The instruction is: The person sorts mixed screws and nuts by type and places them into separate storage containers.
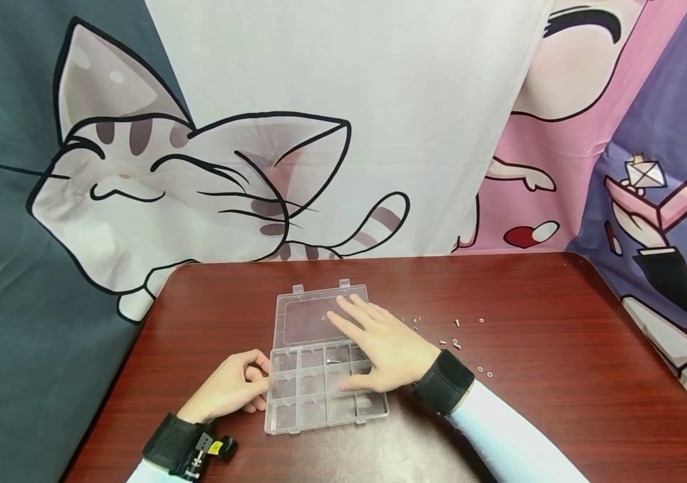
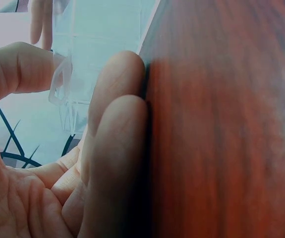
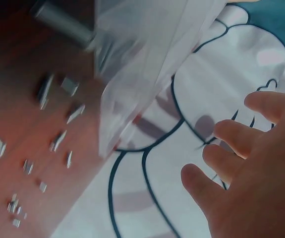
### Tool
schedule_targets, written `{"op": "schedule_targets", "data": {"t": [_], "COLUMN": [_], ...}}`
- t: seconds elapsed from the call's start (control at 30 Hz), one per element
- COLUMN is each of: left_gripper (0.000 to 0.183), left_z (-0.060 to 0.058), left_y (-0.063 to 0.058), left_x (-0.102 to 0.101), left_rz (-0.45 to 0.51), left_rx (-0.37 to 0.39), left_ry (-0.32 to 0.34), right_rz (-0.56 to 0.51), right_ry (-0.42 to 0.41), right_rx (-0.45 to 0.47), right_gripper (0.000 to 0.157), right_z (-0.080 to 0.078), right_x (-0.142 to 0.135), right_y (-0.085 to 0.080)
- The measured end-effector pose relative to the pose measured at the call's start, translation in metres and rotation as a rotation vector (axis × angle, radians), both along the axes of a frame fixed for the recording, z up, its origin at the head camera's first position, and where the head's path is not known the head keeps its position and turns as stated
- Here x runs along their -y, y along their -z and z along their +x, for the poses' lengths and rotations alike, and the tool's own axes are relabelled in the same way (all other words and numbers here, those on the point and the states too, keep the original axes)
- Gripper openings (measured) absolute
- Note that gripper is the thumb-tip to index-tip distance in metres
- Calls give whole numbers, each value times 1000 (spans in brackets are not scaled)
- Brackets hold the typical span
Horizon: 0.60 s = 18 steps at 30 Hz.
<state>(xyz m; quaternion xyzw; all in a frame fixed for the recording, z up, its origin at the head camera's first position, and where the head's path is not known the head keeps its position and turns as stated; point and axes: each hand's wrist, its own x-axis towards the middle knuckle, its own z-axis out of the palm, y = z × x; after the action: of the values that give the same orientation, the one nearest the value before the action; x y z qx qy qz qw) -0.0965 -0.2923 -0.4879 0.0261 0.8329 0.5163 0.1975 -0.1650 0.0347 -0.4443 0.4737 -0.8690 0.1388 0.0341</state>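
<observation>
A clear plastic compartment box (image 1: 297,402) lies on the table with its lid (image 1: 304,318) folded open toward the back. My left hand (image 1: 225,388) holds the box by its left edge, thumb on the rim and fingers low against the side in the left wrist view. Over the box's right part, my right hand (image 1: 388,349) is spread with straight fingers and holds nothing. It covers some of the right compartments and part of the lid. A small screw (image 1: 334,361) shows in one of the compartments.
Several small screws (image 1: 455,344) and nuts or rings (image 1: 480,369) are scattered on the brown table (image 1: 537,402), to the right of the box. A printed cloth (image 1: 380,67) with a cat drawing hangs behind the table's back edge.
</observation>
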Motion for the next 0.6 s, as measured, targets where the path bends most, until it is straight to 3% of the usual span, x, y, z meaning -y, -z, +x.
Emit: {"op": "schedule_targets", "data": {"t": [0.27, 0.6], "left_gripper": [30, 30], "left_z": [1, 0], "left_y": [1, 1], "left_x": [0, 0], "left_rz": [9, 0], "left_rx": [6, -2], "left_ry": [-7, 0], "right_rz": [3, -15], "right_ry": [33, 22], "right_rx": [-39, -28], "right_gripper": [106, 89], "right_z": [-14, -12], "right_x": [-28, -57], "right_y": [2, 21]}}
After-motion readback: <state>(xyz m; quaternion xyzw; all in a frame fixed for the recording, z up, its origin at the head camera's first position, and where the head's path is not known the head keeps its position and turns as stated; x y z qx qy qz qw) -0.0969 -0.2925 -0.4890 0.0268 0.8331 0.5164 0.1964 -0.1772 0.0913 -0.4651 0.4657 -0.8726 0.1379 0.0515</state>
